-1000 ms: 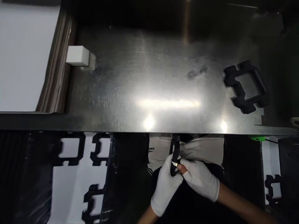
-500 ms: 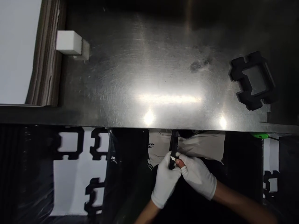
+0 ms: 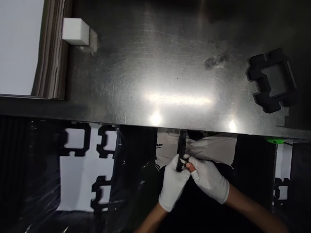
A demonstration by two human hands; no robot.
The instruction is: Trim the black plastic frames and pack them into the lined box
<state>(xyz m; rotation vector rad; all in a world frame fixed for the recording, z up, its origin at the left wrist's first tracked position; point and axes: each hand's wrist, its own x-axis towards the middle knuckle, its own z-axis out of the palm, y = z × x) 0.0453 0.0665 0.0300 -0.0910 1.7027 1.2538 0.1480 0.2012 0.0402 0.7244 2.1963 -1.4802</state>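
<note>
Both of my hands wear white gloves and meet below the front edge of the steel table. My left hand is closed around a narrow black piece that stands upright. My right hand pinches the same black piece from the right, with a bare fingertip showing through the glove. A small pale sliver sits between the fingers; I cannot tell what it is.
A black foam frame lies on the table at the right. A white block sits at the back left beside a stack of boards. Several black foam frames lie on a white surface below the table's left.
My hands and the black piece have risen slightly toward the table edge. The view has shifted, so the table objects sit a little higher and further right.
</note>
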